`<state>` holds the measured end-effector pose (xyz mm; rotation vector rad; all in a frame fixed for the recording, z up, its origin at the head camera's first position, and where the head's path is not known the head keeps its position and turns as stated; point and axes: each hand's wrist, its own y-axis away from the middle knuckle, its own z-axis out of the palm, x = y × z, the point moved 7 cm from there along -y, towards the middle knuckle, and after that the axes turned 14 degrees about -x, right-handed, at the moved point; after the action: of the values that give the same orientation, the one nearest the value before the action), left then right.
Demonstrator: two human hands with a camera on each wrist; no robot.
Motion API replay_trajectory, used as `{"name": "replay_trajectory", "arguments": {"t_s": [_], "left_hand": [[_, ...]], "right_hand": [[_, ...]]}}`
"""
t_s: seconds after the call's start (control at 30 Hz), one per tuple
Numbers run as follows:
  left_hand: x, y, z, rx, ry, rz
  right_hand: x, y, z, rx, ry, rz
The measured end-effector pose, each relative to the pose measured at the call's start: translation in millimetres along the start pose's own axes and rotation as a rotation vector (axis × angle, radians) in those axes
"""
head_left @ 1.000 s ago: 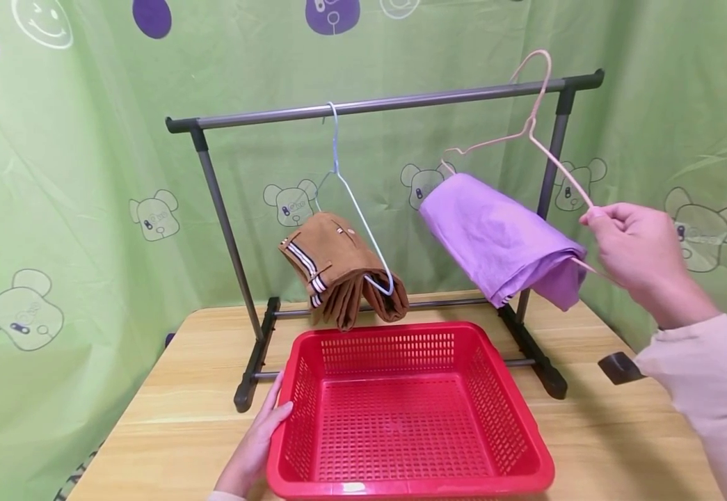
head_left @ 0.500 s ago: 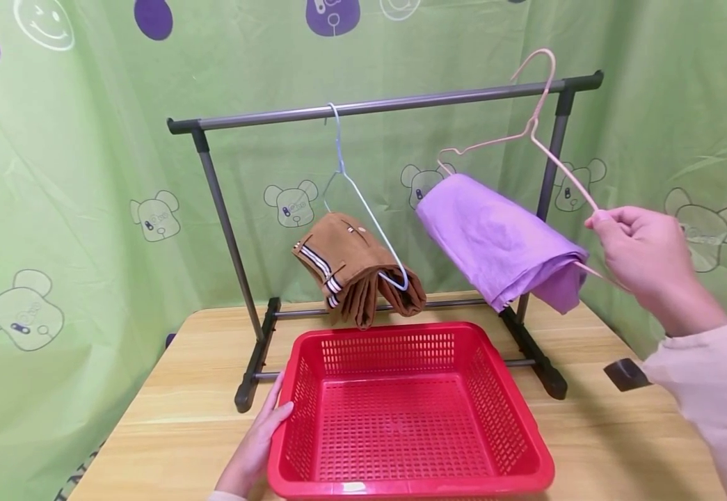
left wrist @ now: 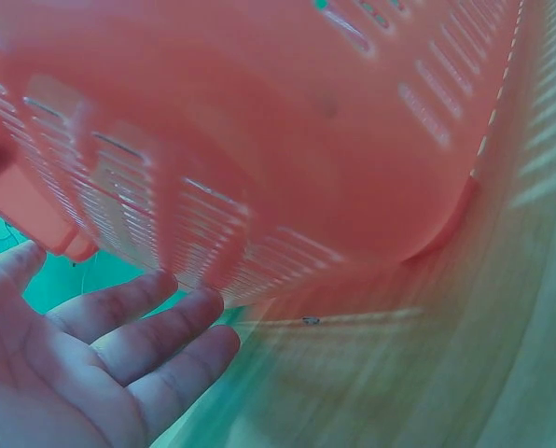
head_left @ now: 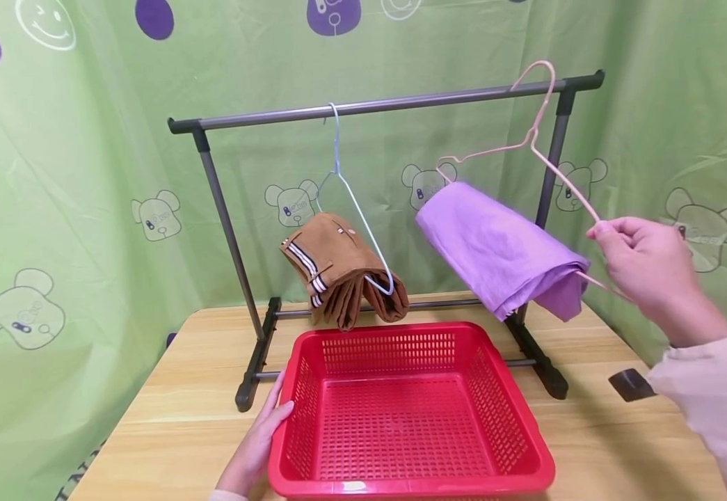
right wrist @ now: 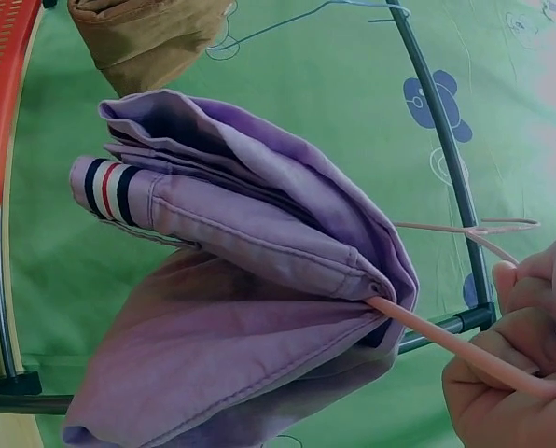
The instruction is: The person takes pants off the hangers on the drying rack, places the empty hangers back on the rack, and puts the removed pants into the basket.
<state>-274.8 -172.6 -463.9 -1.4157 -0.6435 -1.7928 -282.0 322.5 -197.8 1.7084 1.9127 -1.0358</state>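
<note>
Beginning at far left with a green curtain (head_left: 88,174) printed with bear heads, hung behind a wood-grained worktop (head_left: 163,410). Then on to a metal rack (head_left: 426,100) with dark feet, upright on that worktop. Touching the outer left wall of a red basket (head_left: 413,488) with the left hand (head_left: 259,438), held open, with fingers nearly straight against the slotted side in the left wrist view and a thumb near the rim. Above, past a blue hanger (head_left: 337,146) hooked on the top bar, with a brown garment (head_left: 332,250) folded over it and striped trim at the waistband. Below, in front of the rack, down into the same basket, set on the worktop with a meshed floor. Farther right, over to a purple garment (head_left: 494,243), draped in folds over the lower wire of a pink hanger (head_left: 533,135), close to the rack's right post and above the basket's right end in the head view. Arching at the top bar with the hook of that hanger, though touching or clear of it, impossible to tell. Gripping the pink wire at the hanger's right end with the right hand (head_left: 648,261), with fingers curled, reaching in from a pale sleeve (head_left: 707,403).
</note>
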Motion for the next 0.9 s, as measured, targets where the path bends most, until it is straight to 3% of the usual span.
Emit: {"name": "replay_trajectory", "arguments": {"t_s": [0.57,0.9], "left_hand": [[-1.6,0.5,0.2,0.015,-0.012,-0.018],[1.3,-0.2,0.7,-0.004,-0.022,0.009]], "right_hand": [[6,5,8,-0.007,-0.011,-0.031],[10,5,13,-0.037,-0.006,-0.018]]}}
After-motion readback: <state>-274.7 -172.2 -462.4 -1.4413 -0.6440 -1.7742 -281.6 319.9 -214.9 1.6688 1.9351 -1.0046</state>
